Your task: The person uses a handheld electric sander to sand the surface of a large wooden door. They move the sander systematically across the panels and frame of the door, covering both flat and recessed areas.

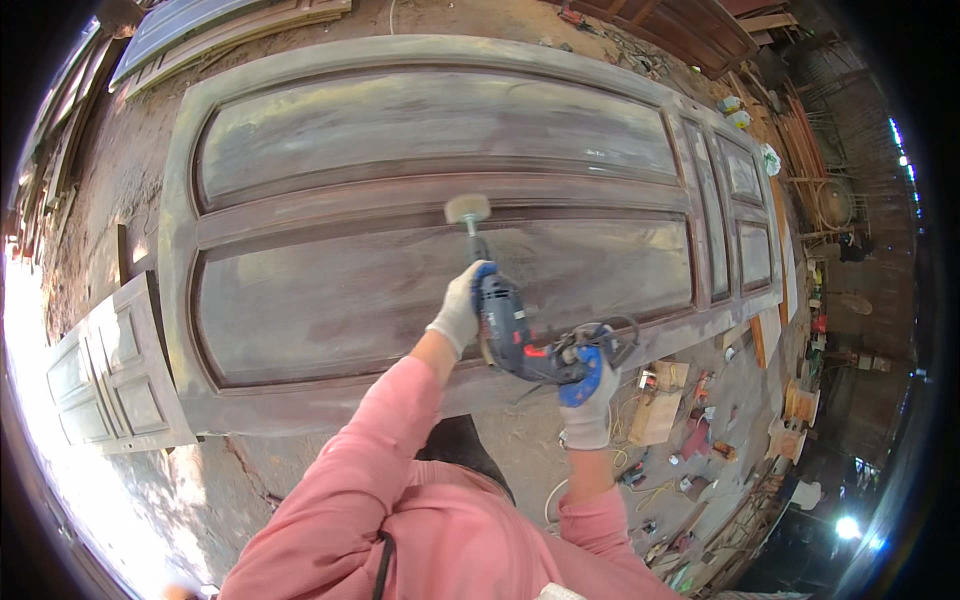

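A dark power drill [505, 325] with red accents is held in both my gloved hands over a large panelled wooden door [440, 195]. My left hand [460, 305], in a white and blue glove, wraps round the front of the drill body. The rear handle, where a bundled cord gathers, is gripped by my right hand [590, 390]. At the drill's front end a pale round sanding wheel [468, 208] meets the moulding between two long panels, looking slightly blurred. Greyish, dusty patches cover the door's brown surface.
A smaller panelled door [120, 375] leans at the left. Planks and panels [225, 40] lie beyond the big door. A wooden board [658, 402], cords and scattered tools lie on the dirt floor to the right. Stacked timber [800, 420] stands farther right.
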The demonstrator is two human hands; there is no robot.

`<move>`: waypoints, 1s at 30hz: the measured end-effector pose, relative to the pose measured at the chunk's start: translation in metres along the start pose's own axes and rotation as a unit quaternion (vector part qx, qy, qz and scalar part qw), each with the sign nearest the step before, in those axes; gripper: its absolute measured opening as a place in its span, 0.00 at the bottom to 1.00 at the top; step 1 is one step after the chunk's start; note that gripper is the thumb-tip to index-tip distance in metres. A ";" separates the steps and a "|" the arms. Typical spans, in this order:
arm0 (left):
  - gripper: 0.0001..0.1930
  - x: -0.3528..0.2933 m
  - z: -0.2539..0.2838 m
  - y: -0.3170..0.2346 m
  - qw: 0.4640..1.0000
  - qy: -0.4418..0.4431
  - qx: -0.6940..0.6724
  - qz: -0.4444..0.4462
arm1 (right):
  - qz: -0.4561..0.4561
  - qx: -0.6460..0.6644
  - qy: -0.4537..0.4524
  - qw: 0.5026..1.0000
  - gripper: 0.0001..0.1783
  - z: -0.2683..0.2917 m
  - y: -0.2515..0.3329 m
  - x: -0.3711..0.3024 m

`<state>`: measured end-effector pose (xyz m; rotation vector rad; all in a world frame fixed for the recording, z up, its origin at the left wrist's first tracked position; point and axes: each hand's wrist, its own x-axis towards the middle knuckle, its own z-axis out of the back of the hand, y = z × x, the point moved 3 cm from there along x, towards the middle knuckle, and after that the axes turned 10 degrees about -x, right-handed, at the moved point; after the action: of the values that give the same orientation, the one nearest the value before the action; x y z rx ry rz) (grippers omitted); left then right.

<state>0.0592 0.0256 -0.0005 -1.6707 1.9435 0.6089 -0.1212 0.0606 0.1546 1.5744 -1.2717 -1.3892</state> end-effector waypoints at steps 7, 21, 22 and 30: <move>0.12 -0.068 0.049 -0.081 0.998 -0.033 -0.045 -0.013 | -0.068 -0.023 0.065 0.995 0.18 -0.076 -0.046 -0.044; 0.14 -0.075 0.053 -0.090 0.999 -0.027 -0.027 -0.037 | -0.052 0.018 0.034 0.998 0.09 -0.100 -0.040 -0.059; 0.13 -0.089 0.058 -0.107 0.998 -0.026 -0.027 -0.051 | -0.057 0.000 0.047 0.997 0.09 -0.109 -0.054 -0.062; 0.13 -0.122 0.078 -0.150 0.998 -0.023 -0.006 -0.066 | 0.060 -0.177 0.075 0.980 0.13 -0.146 -0.066 -0.086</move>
<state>0.2290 0.1456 0.0143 -1.7597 1.7850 0.6032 0.0401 0.1457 0.1503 1.3091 -0.9512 -1.3111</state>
